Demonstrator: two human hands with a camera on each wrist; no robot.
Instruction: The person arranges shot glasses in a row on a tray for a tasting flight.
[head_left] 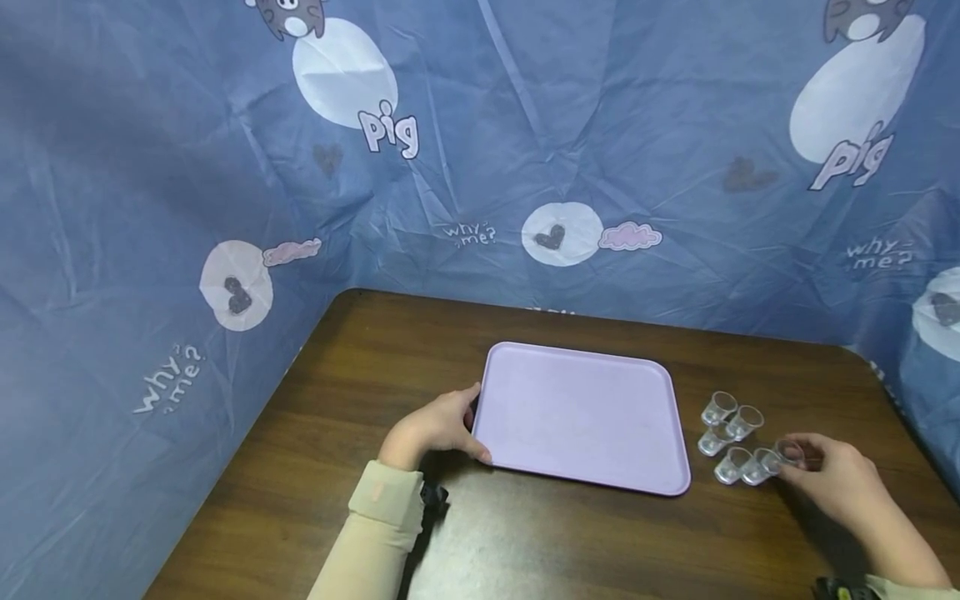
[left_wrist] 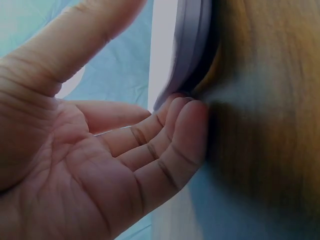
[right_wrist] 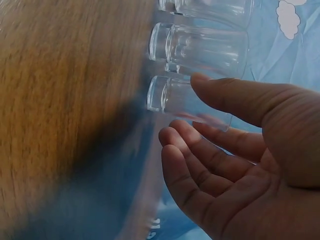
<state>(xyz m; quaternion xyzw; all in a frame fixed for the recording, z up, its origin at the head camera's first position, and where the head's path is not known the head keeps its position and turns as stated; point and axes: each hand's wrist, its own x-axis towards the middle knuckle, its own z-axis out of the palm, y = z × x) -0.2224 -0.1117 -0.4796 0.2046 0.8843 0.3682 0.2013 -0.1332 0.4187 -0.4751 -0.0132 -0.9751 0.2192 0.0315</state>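
Note:
A lilac tray (head_left: 577,417) lies flat on the wooden table. My left hand (head_left: 438,425) is at its left side, thumb by the near corner. In the left wrist view, the lightly bent fingers (left_wrist: 187,130) touch the tray's rim (left_wrist: 185,55). To the tray's right stand several clear shot glasses (head_left: 735,462) with thick bases, in two close groups. My right hand (head_left: 836,479) holds the rightmost shot glass (right_wrist: 187,97) between thumb and fingers. Its base sits level with the neighbouring shot glass (right_wrist: 200,47).
The brown wooden table (head_left: 360,367) stands against a blue printed cloth (head_left: 465,250) hanging behind and at both sides. Another shot glass (head_left: 722,407) marks the far end of the glasses, a little off the tray's right rim.

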